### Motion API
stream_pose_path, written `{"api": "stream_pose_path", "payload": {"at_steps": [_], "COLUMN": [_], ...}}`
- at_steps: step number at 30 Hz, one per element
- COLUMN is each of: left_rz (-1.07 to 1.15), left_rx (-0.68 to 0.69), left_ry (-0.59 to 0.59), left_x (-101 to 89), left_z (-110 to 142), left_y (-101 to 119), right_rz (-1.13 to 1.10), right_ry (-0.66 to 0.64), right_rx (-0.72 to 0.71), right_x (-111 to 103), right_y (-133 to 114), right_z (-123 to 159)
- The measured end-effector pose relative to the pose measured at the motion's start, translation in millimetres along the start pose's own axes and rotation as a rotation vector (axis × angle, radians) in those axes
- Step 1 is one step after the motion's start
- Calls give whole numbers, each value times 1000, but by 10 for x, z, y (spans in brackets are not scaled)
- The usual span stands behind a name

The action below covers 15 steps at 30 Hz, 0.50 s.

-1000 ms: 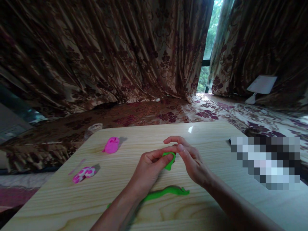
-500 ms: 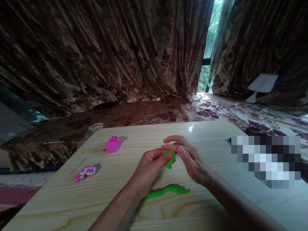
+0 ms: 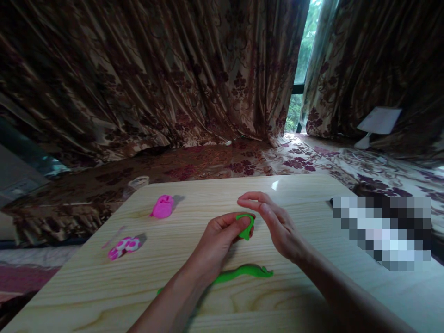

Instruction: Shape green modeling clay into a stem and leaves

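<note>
My left hand (image 3: 222, 236) pinches a small flattened piece of green modelling clay (image 3: 247, 230) between thumb and fingers, above the middle of the table. Just to the right, my right hand (image 3: 277, 224) is held apart from the clay, its fingers stretched out and holding nothing. A long wavy strip of green clay (image 3: 244, 272) lies on the table below the hands; my left forearm covers part of it. Farther left sit a pink clay shape (image 3: 163, 207) with an opening on top and a pink-and-white spotted clay piece (image 3: 124, 247).
The light wooden table (image 3: 298, 296) carries all this. A thin pink stick (image 3: 114, 237) lies near the spotted piece. A blurred-out object (image 3: 381, 233) occupies the right side. Behind are a patterned ledge, a white lamp (image 3: 379, 121) and curtains (image 3: 208, 69).
My right hand has drawn back a little to the right, off the green clay piece. My left hand keeps its pinch on it, nearly in place.
</note>
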<state>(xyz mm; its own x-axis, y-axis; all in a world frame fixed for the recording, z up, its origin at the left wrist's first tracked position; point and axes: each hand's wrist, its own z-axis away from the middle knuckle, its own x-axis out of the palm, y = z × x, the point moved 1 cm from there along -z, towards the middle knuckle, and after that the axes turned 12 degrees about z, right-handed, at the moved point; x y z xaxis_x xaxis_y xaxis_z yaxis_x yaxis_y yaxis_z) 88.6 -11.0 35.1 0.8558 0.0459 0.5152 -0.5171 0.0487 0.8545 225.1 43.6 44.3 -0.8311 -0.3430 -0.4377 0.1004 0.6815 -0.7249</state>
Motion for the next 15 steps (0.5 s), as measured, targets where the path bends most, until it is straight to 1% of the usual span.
{"api": "stream_pose_path", "payload": {"at_steps": [3, 6, 10, 12, 15], "left_rz": [73, 127, 167, 157, 82], "left_rx": [-2, -15, -58, -25, 74], "left_ry": [28, 82, 121, 155, 230], "left_x": [-6, -15, -20, -31, -64], "left_z": [-11, -16, -21, -29, -49], "left_y": [17, 42, 52, 49, 36], "right_rz": [13, 10, 13, -16, -112], "right_ry": [-22, 34, -5, 31, 110], "right_rx": [-9, 26, 7, 33, 160], "right_x": [3, 6, 30, 40, 58], "right_y": [14, 33, 51, 70, 108], "right_z": [-7, -11, -12, -17, -31]}}
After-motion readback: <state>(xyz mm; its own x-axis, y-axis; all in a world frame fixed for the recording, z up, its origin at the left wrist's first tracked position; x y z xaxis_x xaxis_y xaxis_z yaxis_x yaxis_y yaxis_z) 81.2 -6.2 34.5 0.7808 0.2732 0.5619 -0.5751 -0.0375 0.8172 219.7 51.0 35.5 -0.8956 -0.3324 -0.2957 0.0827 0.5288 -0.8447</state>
